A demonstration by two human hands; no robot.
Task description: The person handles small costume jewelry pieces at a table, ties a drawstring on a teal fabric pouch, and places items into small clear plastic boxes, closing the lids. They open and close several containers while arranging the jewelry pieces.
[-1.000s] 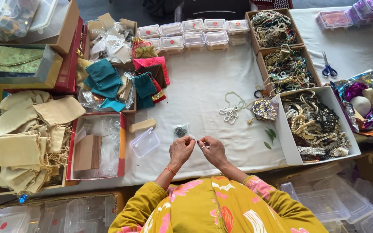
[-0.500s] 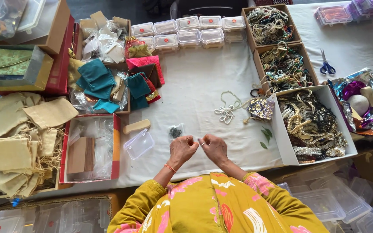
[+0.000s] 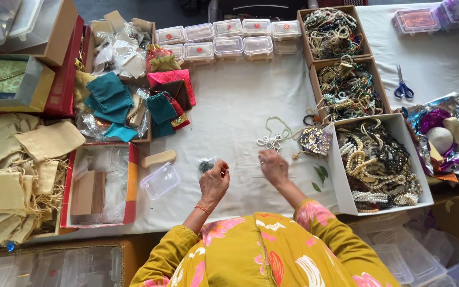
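Head view: left hand (image 3: 214, 182) at lower centre pinches its fingertips together on something too small to tell, beside a dark bead cluster (image 3: 205, 166). Right hand (image 3: 273, 167) hovers loosely curled; whether it holds anything is unclear. A pale necklace (image 3: 273, 137) lies just above.

This looks like a small jewellery packing workshop or craft stall. A table under a white cloth (image 3: 240, 111) carries open cardboard boxes heaped with bead necklaces (image 3: 381, 162) along its right edge, rows of small clear plastic cases (image 3: 224, 40) at the far edge, and cloth drawstring pouches (image 3: 110, 98) in trays at the left.
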